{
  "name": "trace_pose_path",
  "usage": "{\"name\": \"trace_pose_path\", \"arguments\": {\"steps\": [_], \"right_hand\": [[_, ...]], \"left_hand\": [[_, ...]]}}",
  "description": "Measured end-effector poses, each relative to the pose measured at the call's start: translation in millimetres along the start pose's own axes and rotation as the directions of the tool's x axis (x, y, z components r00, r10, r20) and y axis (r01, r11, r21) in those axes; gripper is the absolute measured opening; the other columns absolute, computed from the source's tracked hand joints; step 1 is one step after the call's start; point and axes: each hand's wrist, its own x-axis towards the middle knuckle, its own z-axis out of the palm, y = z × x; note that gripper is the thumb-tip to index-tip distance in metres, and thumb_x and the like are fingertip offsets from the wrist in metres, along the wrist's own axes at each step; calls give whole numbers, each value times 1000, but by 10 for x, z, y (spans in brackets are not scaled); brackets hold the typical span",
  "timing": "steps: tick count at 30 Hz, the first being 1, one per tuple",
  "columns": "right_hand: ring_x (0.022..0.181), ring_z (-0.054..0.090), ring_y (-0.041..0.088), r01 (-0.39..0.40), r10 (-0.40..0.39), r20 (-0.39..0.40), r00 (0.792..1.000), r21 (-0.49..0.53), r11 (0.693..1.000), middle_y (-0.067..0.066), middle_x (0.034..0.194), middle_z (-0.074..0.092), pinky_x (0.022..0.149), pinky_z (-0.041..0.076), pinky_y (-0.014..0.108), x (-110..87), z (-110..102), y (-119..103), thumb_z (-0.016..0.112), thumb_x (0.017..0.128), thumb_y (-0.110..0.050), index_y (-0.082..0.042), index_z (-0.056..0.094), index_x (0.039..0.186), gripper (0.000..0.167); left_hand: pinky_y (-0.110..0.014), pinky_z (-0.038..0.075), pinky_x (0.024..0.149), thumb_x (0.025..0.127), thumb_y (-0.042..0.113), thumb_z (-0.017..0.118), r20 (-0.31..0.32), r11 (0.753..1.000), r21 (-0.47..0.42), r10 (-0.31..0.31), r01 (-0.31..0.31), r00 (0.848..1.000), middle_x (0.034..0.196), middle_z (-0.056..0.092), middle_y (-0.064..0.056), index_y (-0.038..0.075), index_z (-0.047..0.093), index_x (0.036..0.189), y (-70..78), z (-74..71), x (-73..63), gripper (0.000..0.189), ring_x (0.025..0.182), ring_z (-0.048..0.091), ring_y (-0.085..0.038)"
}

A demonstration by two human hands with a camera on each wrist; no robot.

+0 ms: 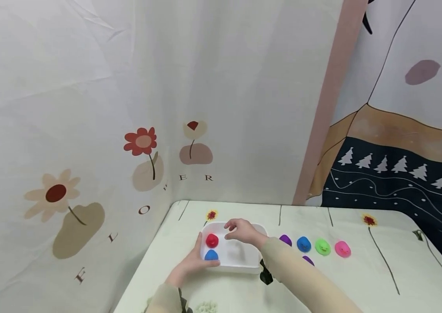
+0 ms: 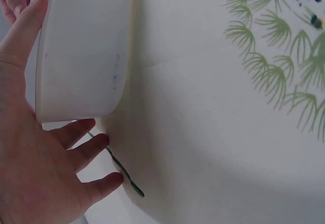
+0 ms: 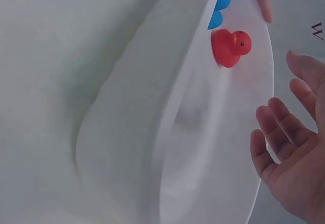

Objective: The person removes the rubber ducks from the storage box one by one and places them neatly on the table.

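Note:
A white plastic tub (image 1: 240, 254) stands on the table with a red rubber duck (image 1: 212, 240) and a blue rubber duck (image 1: 211, 255) at its left end. My left hand (image 1: 192, 262) holds the tub's near left corner, thumb along one side and fingers along the other. Three of its fingers (image 2: 86, 150) show spread beside the tub's end in the left wrist view. Above the tub's far side is my right hand (image 1: 241, 231), its fingers loosely bent and nothing between them. The red duck lies just beyond its fingers in the right wrist view.
Right of the tub, a purple duck (image 1: 285, 240), a blue duck (image 1: 304, 244), a green duck (image 1: 323, 247) and a pink duck (image 1: 343, 249) form a row. Another purple one (image 1: 308, 260) is partly hidden by my right forearm. Fabric walls (image 1: 236, 165) border the table.

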Motion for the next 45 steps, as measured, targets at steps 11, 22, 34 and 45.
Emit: {"name": "trace_pose_path", "arguments": {"steps": [11,22,34,45], "right_hand": [[97,59,25,20,-20,-15,1000,-24,1000,13,107,66,80,52,39,190,233,-80,76,84,-15,-7,69,111,29],[106,57,30,11,-14,-26,1000,-92,996,11,112,66,91,48,48,211,387,-47,78,81,-16,-9,70,111,32],[112,54,35,14,-14,2,1000,25,1000,11,119,64,94,48,51,221,574,-36,78,82,-12,-5,67,116,37],[97,55,26,39,-39,-20,999,13,999,8,109,65,84,53,39,251,678,-18,77,83,-10,-6,69,109,28]], "left_hand": [[-69,28,102,77,40,81,-25,1000,9,9,-8,1000,154,20,-29,6,-4,155,27,-46,-40,121,136,26,-51],[-67,30,103,77,40,80,-5,999,-3,52,-52,999,154,20,-30,3,-5,154,3,-27,-50,120,136,27,-51],[-65,31,103,79,40,79,-2,998,-11,68,-69,998,155,19,-28,3,-4,154,34,-12,-81,118,135,29,-49],[-63,31,105,77,39,81,-3,997,-26,75,-75,997,155,19,-26,4,-5,154,-8,-1,-47,121,135,31,-46]]}}
